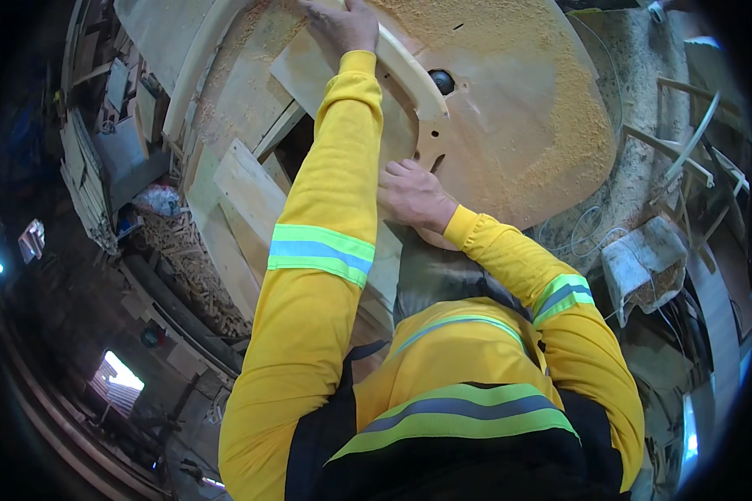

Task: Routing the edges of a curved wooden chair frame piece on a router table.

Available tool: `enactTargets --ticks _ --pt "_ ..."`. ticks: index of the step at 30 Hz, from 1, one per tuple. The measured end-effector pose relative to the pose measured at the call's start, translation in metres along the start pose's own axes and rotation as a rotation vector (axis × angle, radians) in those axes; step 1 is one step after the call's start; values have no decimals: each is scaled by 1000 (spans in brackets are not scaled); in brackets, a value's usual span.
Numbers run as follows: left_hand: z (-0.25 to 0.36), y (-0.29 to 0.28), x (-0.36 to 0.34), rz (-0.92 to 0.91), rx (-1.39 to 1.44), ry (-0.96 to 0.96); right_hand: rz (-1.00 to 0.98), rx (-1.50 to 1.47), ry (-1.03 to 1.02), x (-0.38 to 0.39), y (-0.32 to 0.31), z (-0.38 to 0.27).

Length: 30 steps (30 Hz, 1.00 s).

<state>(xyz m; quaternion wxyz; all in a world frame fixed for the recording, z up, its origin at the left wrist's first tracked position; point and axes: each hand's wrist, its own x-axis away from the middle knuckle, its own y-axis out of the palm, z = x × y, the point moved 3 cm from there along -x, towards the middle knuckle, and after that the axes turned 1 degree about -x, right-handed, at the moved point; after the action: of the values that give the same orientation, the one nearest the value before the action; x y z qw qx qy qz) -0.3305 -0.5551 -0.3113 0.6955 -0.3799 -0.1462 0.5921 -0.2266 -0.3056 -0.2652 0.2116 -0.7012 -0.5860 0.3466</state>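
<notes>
My left hand [347, 29] is closed over the far part of a pale curved wooden piece [409, 71], near the top edge of the view; some of its fingers are cut off there. The piece lies on a flat wooden template [431, 142] with small holes and a slot. My right hand [415, 197] is closed at the template's near end, fingers bent and partly hidden. Both rest over a rounded, sawdust-strewn worktable [510, 125]. A dark round machine spindle [441, 81] sticks up from the tabletop, just right of the curved piece.
Another curved wooden piece [194, 79] and loose boards [249, 185] lie to the left. Wood offcuts [194, 271] are heaped below them. At right stand a dusty whitish container [643, 263], wooden chair-like frames [685, 142] and a loose cable [581, 238].
</notes>
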Motion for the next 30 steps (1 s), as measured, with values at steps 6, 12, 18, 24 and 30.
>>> enactTargets --ticks 6,12,18,24,30 --pt "3 1 -5 -17 -14 -62 16 2 -7 -4 0 1" --pt "0 3 -10 -60 -24 -86 67 -14 -13 -8 -1 4" --pt "3 1 -11 -15 -3 -88 49 -16 -3 -10 -2 6" --pt "-5 -2 -19 -133 -114 -191 33 -21 -18 -14 -2 7" --pt "5 -6 -24 -82 -70 -186 34 -24 -22 -20 -5 12"
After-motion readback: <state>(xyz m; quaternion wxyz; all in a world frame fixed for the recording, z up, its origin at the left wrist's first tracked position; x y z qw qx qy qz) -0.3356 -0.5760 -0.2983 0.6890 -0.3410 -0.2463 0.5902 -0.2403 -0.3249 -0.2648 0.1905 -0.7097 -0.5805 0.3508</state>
